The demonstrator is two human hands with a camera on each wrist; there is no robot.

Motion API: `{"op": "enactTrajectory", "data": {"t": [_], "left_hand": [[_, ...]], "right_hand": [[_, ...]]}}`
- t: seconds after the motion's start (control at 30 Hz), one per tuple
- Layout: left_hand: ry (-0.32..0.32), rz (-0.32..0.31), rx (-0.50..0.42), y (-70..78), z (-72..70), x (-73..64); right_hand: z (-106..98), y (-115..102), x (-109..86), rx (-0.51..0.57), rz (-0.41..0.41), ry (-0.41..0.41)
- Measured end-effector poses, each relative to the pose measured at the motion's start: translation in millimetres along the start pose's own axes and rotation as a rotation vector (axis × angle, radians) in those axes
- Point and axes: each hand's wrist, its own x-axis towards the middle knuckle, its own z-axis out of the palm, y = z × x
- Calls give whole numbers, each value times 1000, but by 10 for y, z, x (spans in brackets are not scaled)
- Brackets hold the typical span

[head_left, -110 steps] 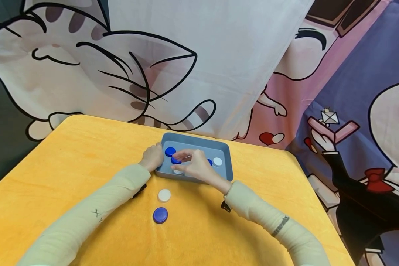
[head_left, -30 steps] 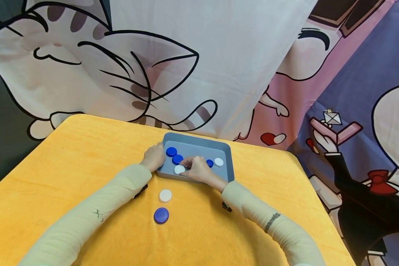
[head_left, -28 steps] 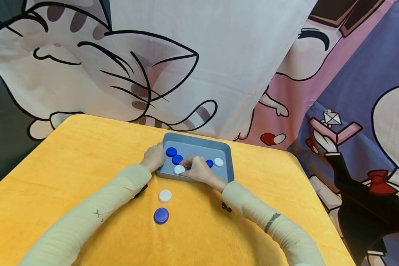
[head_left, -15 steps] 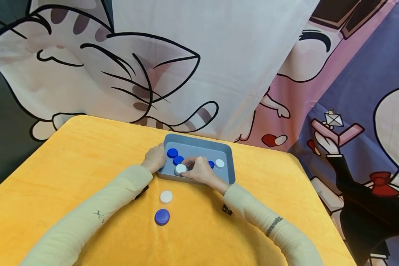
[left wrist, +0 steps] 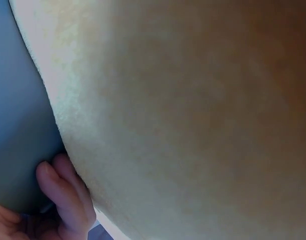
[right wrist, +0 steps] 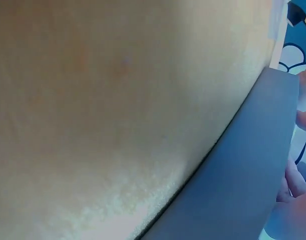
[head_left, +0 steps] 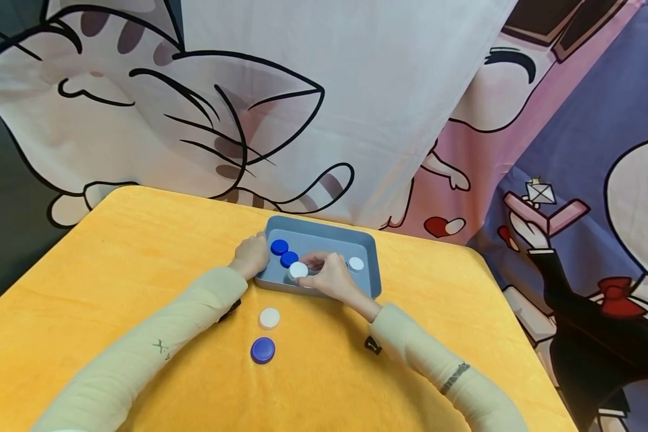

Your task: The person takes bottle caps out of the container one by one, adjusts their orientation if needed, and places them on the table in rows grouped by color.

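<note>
A shallow grey-blue tray (head_left: 329, 227) lies near the table's far edge. My left hand (head_left: 251, 255) grips its left side; in the left wrist view some fingers (left wrist: 62, 195) curl by the tray wall (left wrist: 22, 125). Inside the tray, my right hand (head_left: 332, 276) pinches a round white cap (head_left: 298, 270) between thumb and fingers, close to the front wall. Beside it sit two blue caps (head_left: 288, 259), one touching the other. Another white cap (head_left: 356, 264) lies at the tray's right, with a blue cap mostly hidden behind my right hand.
In front of the tray, a white cap (head_left: 269, 318) and a blue cap (head_left: 263, 350) lie on the yellow tablecloth (head_left: 194, 360). A cartoon-printed curtain (head_left: 389, 108) hangs right behind the table.
My right hand has moved from above the blue caps to the white cap at the front, pinched it, and shifted it slightly up and right. The left hand stays at the tray's left side.
</note>
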Motion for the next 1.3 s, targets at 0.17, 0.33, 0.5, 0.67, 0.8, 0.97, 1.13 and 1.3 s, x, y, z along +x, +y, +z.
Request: {"op": "enactTrajectory", "data": {"t": [0.17,0.33,0.5,0.67,0.8,0.97,1.13,1.3], "left_hand": [[1,-8,0,-4,8,16],[2,-14,-4,-1,4,15],[-1,-11,-8,-2,1,14],[2,-1,-2,-9,-3,10],[5,2,3,-10,-2,5],[5,-2,2,-4,1,5],[5,-3,3,14,-8,0],[5,-9,-3,20,-8,3]], "right_hand": [[-20,-66,-85,21,11,19],[-17,-106,-170,10,21,14],[-20,-117,-237,10,15,9],[-35,-126,-308,8,7,26],[-39,-141,-366,-20,-5,35],[-37,-171,-428,-28,-16,43],[-17,-192,-492,-24,-22,37],[6,-198,-546,2,-35,14]]}}
